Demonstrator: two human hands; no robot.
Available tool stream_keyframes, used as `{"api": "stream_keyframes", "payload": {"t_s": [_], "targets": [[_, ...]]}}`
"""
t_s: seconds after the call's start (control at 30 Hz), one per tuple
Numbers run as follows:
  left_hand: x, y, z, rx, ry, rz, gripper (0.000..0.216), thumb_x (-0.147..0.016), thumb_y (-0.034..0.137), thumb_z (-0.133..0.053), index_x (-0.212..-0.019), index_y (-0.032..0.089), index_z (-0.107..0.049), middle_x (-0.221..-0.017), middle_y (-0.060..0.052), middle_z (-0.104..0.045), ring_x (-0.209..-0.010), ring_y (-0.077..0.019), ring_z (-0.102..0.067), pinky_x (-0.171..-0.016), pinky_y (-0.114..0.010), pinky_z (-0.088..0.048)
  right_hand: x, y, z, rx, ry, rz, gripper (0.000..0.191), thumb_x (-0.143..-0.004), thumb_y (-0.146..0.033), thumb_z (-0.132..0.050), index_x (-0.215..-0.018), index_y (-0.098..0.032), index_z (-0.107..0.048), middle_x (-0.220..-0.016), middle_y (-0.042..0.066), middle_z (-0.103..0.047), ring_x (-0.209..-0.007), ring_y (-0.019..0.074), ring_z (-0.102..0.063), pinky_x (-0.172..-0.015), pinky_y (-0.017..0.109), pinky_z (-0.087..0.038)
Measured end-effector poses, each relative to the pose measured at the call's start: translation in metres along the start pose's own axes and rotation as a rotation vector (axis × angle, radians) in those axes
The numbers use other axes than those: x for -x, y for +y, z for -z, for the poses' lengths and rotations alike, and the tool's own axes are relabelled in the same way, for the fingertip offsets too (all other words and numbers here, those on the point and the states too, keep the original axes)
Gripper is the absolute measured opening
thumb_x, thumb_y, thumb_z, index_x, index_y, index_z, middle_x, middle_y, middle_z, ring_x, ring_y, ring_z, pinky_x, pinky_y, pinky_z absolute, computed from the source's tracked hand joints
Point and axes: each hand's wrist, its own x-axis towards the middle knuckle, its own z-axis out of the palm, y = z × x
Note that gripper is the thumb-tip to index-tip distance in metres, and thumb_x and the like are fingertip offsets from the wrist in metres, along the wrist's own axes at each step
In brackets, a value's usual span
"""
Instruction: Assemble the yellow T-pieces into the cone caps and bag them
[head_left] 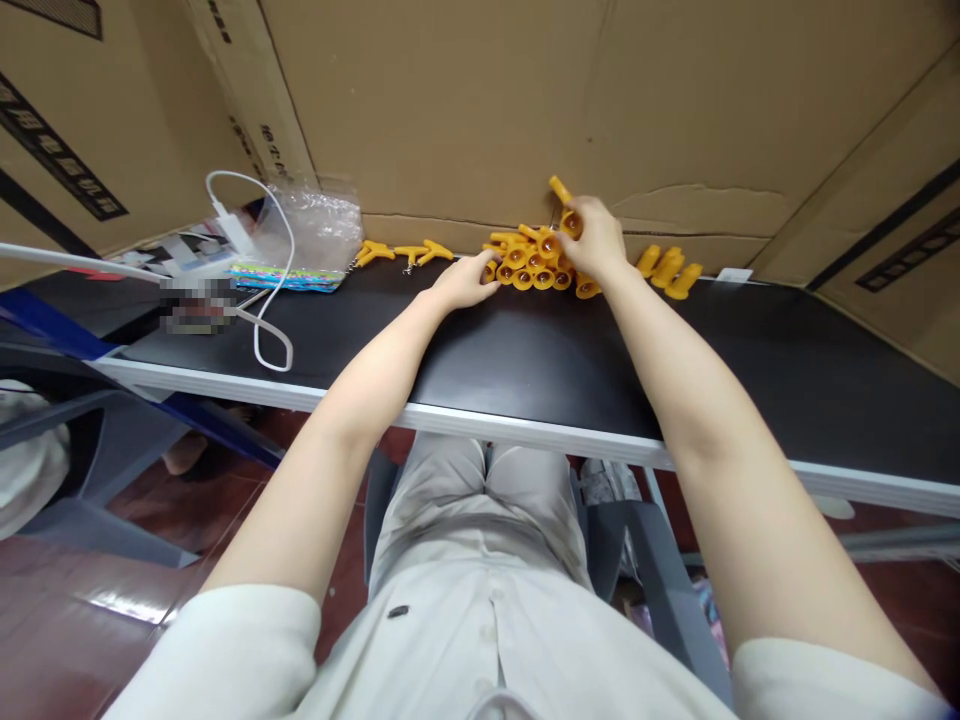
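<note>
The right hand [600, 242] pinches a yellow piece [572, 223] atop the yellow pile [534, 264] on the black table [517, 350]. The left hand [466, 281] curls at the pile's end; whether it grips, I can't tell. Leftward, bright layers [289, 279] edge a clear plastic bag [319, 225].

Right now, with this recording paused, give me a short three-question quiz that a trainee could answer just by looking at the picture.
1. Fill in: The left hand is at the ____ end of the pile of yellow pieces.
2. True or false: The white cable lies to the right of that pile.
3. What does the right hand hold?
A: a clear plastic bag
B: a yellow piece
C: a pair of scissors

Key:
1. left
2. False; it lies to the left of the pile.
3. B
</note>
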Motion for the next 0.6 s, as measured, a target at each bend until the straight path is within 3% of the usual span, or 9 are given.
{"api": "stream_keyframes", "payload": {"t_s": [0.1, 0.2, 0.27, 0.33, 0.43, 0.5, 0.6], "targets": [[0.001, 0.002, 0.001, -0.002, -0.009, 0.011, 0.057, -0.101, 0.023, -0.068, -0.156, 0.012, -0.065, -0.115, -0.016, -0.083, -0.112, -0.0349, -0.079, -0.109, -0.047, -0.06, -0.004, 0.001, 0.006, 0.096, -0.064, -0.005, 0.053, -0.098, -0.025, -0.088, -0.149, -0.026, -0.074, -0.175, 0.015, -0.059, -0.171, 0.0388, -0.046, -0.144, 0.059, -0.031], [0.001, 0.0, 0.001, 0.009, -0.011, 0.001, 0.057, -0.099, 0.023, -0.07, -0.156, 0.015, -0.065, -0.113, -0.014, -0.083, -0.112, -0.034, -0.079, -0.109, -0.046, -0.06, -0.006, 0.002, 0.026, 0.192, -0.038, -0.059, 0.057, -0.108, -0.025, -0.079, -0.162, -0.011, -0.068, -0.18, 0.023, -0.053, -0.173, 0.0337, -0.046, -0.144, 0.047, -0.03], [0.0, -0.002, 0.0, 0.004, -0.004, -0.01, 0.055, -0.098, 0.024, -0.07, -0.152, 0.017, -0.068, -0.111, -0.013, -0.083, -0.111, -0.0337, -0.079, -0.109, -0.046, -0.061, -0.003, 0.009, 0.041, 0.237, 0.05, -0.142, 0.054, -0.116, -0.023, -0.066, -0.166, -0.002, -0.064, -0.176, 0.026, -0.057, -0.169, 0.0312, -0.051, -0.142, 0.042, -0.033], [-0.001, -0.004, -0.001, -0.011, 0.003, -0.023, 0.051, -0.097, 0.025, -0.069, -0.147, 0.018, -0.071, -0.11, -0.012, -0.083, -0.11, -0.0332, -0.078, -0.108, -0.046, -0.061, 0.005, 0.024, 0.054, 0.28, 0.163, -0.264, 0.054, -0.118, -0.021, -0.062, -0.168, -0.002, -0.062, -0.177, 0.027, -0.055, -0.169, 0.0311, -0.052, -0.141, 0.045, -0.034], [-0.003, -0.005, -0.002, -0.036, -0.002, -0.036, 0.041, -0.095, 0.026, -0.068, -0.134, 0.018, -0.078, -0.113, -0.013, -0.084, -0.109, -0.0325, -0.078, -0.108, -0.045, -0.06, 0.03, 0.059, 0.065, 0.381, 0.347, -0.462, 0.07, -0.111, -0.02, -0.074, -0.177, -0.008, -0.052, -0.187, 0.027, -0.039, -0.176, 0.0333, -0.04, -0.141, 0.052, -0.035], [-0.003, -0.004, -0.003, -0.047, -0.015, -0.04, 0.035, -0.096, 0.028, -0.066, -0.127, 0.018, -0.081, -0.116, -0.014, -0.084, -0.11, -0.0321, -0.078, -0.108, -0.044, -0.06, 0.051, 0.083, 0.067, 0.409, 0.418, -0.534, 0.079, -0.109, -0.017, -0.076, -0.181, -0.007, -0.046, -0.187, 0.031, -0.036, -0.175, 0.0335, -0.042, -0.141, 0.05, -0.036], [-0.004, -0.005, -0.004, -0.054, -0.028, -0.038, 0.036, -0.096, 0.027, -0.067, -0.126, 0.018, -0.083, -0.115, -0.013, -0.085, -0.11, -0.0316, -0.078, -0.107, -0.042, -0.06, 0.076, 0.109, 0.069, 0.33, 0.36, -0.614, 0.1, -0.103, -0.016, -0.083, -0.19, -0.02, -0.033, -0.189, 0.032, -0.03, -0.178, 0.0389, -0.036, -0.138, 0.062, -0.039]]}}
